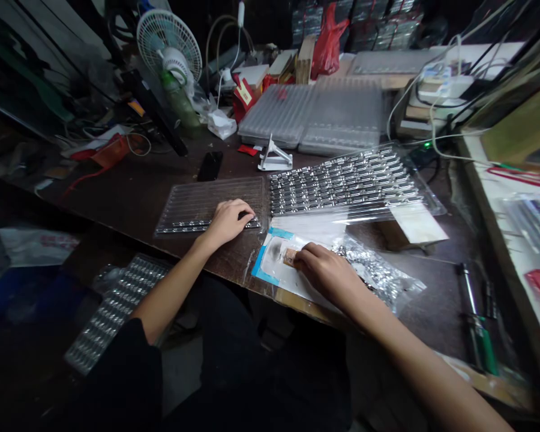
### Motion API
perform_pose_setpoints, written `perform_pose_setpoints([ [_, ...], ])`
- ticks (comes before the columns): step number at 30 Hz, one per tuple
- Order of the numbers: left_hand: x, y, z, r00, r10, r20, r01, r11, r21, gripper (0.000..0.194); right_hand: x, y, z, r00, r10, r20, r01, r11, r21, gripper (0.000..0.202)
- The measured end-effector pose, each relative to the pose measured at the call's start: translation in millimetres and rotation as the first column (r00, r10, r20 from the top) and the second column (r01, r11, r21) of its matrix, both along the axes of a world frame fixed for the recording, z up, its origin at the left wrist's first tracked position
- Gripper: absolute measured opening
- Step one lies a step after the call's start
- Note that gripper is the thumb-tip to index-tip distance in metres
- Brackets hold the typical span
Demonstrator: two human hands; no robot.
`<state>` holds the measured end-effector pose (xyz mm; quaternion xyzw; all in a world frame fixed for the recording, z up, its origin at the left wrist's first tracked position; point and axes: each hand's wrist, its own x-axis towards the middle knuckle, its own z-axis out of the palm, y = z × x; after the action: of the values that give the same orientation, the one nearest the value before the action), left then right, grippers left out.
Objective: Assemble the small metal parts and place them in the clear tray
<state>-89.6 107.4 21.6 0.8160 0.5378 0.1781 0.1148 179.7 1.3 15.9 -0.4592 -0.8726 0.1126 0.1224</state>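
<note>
Head view: left hand (228,219) rests over the near right corner of a clear ribbed tray (193,197), thumb and forefinger bent together at the end of a row of metal parts (180,227). Whether a part is gripped between those fingertips cannot be told. This row lies along the tray's near edge; the tray itself sits flat on the dark table (130,195).

Right hand (321,267) is lowered over a white board (292,285) edged with blue tape (265,275), fingers curled, fingertips at a small brown piece (290,257). Contact appears made; a firm hold on it cannot be confirmed. Just beside this hand, an open-looking plastic bag (398,281) contains loose shiny pieces.

Adjoining the ribbed tray on its right, a second tray (433,201) carries many rows of similar metal parts, its right side near a pale block (418,223). Behind stand stacked clear trays (342,114), a white stand (275,157) and a phone (210,165). A green-handled screwdriver (488,351) lies at far right.
</note>
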Motion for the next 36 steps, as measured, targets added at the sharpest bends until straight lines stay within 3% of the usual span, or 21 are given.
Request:
perform_pose_setpoints([
  [7,-5.2,-3.1,9.7,0.996,-0.003,-0.093,0.004,1.000,0.011,0.017,-4.8,-2.3,8.4,1.000,0.011,0.010,-0.010,0.996,-0.085,0.020],
  [11,13.4,-3.2,16.1,0.998,-0.026,-0.056,0.029,0.999,0.044,0.019,8.3,-3.3,20.8,1.000,0.007,-0.020,-0.009,0.989,-0.145,0.024],
  [15,68.7,-0.2,25.8,0.981,-0.184,0.054,0.181,0.982,0.061,0.015,29.2,-6.1,33.4,0.995,-0.081,0.052,0.088,0.983,-0.164,0.018],
  [21,185.2,10.2,40.5,0.900,-0.425,0.099,0.405,0.897,0.177,0.014,33.7,-9.7,35.8,0.986,-0.062,0.158,0.102,0.959,-0.264,0.012],
  [24,233.0,19.3,37.2,0.883,-0.462,0.084,0.433,0.870,0.234,0.013,31.7,-10.3,33.7,0.984,-0.068,0.162,0.109,0.958,-0.265,0.011],
  [27,262.7,27.9,30.7,0.889,-0.456,0.040,0.433,0.866,0.252,0.011,33.9,-9.2,30.6,0.993,-0.072,0.096,0.095,0.961,-0.261,0.009],
  [31,264.4,27.1,31.8,0.879,-0.474,0.053,0.448,0.859,0.247,0.007,39.9,-4.6,26.2,0.996,-0.049,-0.072,0.029,0.966,-0.257,0.018],
  [33,246.0,18.5,36.5,0.860,-0.486,0.155,0.449,0.865,0.222,0.007,42.1,-1.9,24.4,0.987,-0.069,-0.145,0.033,0.971,-0.237,0.023],
  [36,199.5,-5.3,41.2,0.814,-0.465,0.347,0.446,0.884,0.138,0.007,44.4,1.6,22.0,0.967,-0.166,-0.194,0.120,0.965,-0.232,0.023],
])
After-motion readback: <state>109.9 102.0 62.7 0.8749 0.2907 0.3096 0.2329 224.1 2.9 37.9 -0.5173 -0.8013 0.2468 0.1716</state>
